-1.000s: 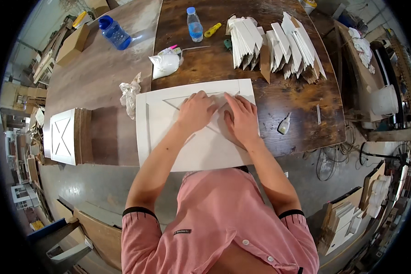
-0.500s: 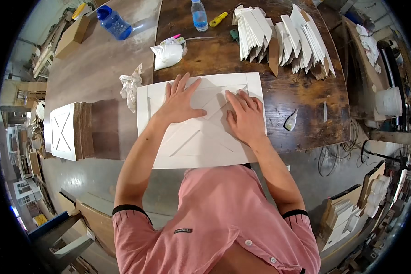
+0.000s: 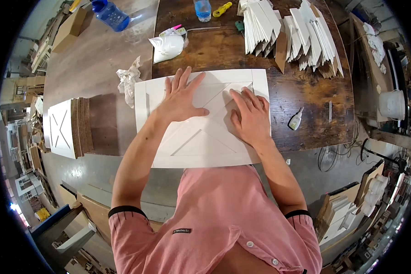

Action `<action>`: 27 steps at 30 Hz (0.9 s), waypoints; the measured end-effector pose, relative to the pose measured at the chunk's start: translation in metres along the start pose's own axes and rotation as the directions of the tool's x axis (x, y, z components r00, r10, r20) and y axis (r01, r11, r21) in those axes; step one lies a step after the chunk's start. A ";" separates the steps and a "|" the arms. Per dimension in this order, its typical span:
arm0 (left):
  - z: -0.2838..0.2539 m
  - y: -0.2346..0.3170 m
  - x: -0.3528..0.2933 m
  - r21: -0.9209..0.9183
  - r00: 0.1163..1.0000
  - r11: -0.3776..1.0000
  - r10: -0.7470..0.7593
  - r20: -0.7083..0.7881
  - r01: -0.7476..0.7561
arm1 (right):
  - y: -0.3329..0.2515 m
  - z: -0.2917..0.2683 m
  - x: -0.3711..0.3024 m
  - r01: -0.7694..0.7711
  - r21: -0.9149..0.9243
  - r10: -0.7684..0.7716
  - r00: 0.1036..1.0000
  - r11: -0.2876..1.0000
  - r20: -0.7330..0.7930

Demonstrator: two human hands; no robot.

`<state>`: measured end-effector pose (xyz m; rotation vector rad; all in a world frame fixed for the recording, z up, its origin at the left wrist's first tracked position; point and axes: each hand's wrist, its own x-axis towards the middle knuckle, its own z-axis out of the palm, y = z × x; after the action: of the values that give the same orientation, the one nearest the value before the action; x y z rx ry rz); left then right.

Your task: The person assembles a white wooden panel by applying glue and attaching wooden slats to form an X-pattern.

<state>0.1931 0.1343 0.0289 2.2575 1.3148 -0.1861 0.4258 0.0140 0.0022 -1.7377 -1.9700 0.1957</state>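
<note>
A white panel (image 3: pixel 201 150) with a raised border and crossing strips lies flat in front of me at the table's near edge, its front side overhanging slightly. My left hand (image 3: pixel 182 98) rests on its upper left part, fingers spread and thumb pointing right. On the upper right part lies my right hand (image 3: pixel 251 116), palm down, its fingers slightly bent and apart near a diagonal strip. Neither hand grips anything. Parts of the strips are hidden under the hands.
A small glue bottle (image 3: pixel 296 119) lies right of the panel. Bundles of white strips (image 3: pixel 262 27) stand at the far right. A white bag (image 3: pixel 168 48), crumpled paper (image 3: pixel 130 81) and blue jug (image 3: pixel 110 16) are farther left. Stacked panels (image 3: pixel 63 129) stand at the left edge.
The view has shifted slightly. Both hands stay on the panel in nearly the same places, with only small movement in the right hand's fingers.
</note>
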 end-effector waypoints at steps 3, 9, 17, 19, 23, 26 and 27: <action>-0.003 0.003 0.002 0.015 1.000 1.000 -0.004 0.020 0.004 | 0.001 -0.004 -0.001 -0.038 -0.004 0.039 0.993 0.999 0.111; -0.005 0.006 0.002 0.051 1.000 0.999 -0.007 0.025 0.006 | -0.001 -0.007 0.001 -0.038 0.001 0.037 0.995 0.999 0.097; -0.005 0.005 0.002 0.076 1.000 0.997 -0.011 0.025 0.009 | 0.001 -0.004 -0.002 -0.005 -0.023 0.007 0.998 1.000 0.069; -0.005 0.005 0.002 0.083 1.000 0.997 -0.014 0.026 0.012 | 0.001 -0.003 -0.002 -0.004 -0.015 0.005 0.998 1.000 0.058; -0.007 0.007 0.002 0.088 0.999 0.996 -0.025 0.030 0.022 | 0.001 0.000 -0.001 -0.011 0.020 0.011 0.999 1.000 0.034; -0.008 0.008 0.001 0.103 0.999 0.994 -0.038 0.035 0.034 | -0.001 -0.002 0.000 -0.027 -0.051 0.031 0.997 0.998 0.077; -0.008 0.008 0.001 0.107 0.999 0.994 -0.041 0.036 0.037 | 0.000 0.000 0.000 -0.010 -0.048 0.013 0.998 0.999 0.058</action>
<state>0.1991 0.1359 0.0381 2.3060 1.3590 -0.3180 0.4255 0.0138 0.0017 -1.7931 -2.0219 0.2075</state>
